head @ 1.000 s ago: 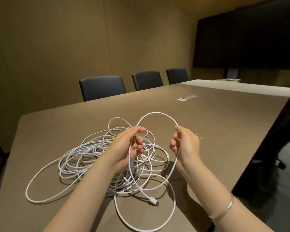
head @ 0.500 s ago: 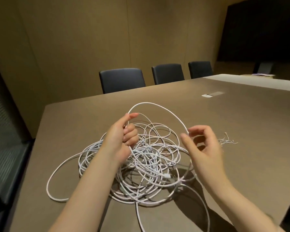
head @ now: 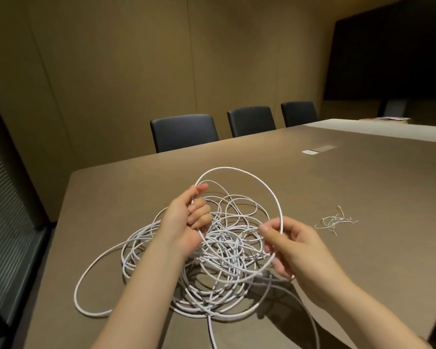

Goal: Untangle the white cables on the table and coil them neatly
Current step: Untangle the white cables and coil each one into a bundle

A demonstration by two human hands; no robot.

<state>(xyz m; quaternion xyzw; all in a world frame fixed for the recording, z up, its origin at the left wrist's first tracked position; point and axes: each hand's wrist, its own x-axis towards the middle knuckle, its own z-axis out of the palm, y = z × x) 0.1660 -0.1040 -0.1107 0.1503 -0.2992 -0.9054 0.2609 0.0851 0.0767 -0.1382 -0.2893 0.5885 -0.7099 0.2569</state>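
Cables [head: 222, 250], white, lie in a loose tangled heap on the brown table [head: 363, 197], near its close end, with one long strand trailing off toward the left edge. One loop [head: 239, 170] is lifted clear above the heap. Left hand [head: 186, 220] grips that loop at its left side, fingers curled round it. Right hand [head: 297, 250] pinches the same loop at its right side between thumb and forefinger. A small clump of thin ties [head: 335, 220] rests on the table to the right, apart from the heap. Three dark chairs [head: 184, 132] stand along the far side.
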